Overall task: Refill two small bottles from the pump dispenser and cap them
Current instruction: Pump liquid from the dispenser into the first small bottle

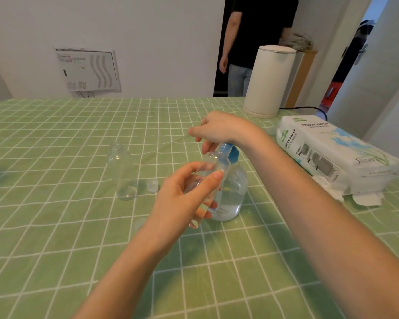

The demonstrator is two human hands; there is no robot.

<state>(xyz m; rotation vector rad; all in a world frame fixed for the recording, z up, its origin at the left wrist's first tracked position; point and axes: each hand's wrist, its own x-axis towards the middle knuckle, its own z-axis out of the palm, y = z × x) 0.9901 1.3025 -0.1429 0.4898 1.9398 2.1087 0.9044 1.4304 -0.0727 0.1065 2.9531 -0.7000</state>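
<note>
- The left hand (182, 196) grips one small bottle (213, 166). The thumb is on the near side and the fingers are curled around the far side. The bottle is tilted, with its open mouth just beside the blue pump head (231, 151).
- The right hand (217, 132) lies over the top of the pump dispenser (234, 194), with the fingers bent downward. I cannot tell if they clasp the pump head or only press on it.
- The dispenser stands on the green checked tablecloth (55, 226), and clear liquid fills its lower part. I think it is the heaviest thing here, so it should stay steady under a straight downward push.
- The held bottle is clear thin plastic and looks almost empty, so it is probably very light and a little soft. To my eye a hold around the middle of the body is best. It should be firm but not squeezing, because a wet wall may be slippery.
- The second bottle (122, 173) stands upright and uncapped, well apart to the left. It has only a little liquid at the bottom, and I think a small touch could tip it.
- One small clear cap (152, 185) lies between this bottle and the dispenser. It is small enough to be taken only with the fingertips.
</note>
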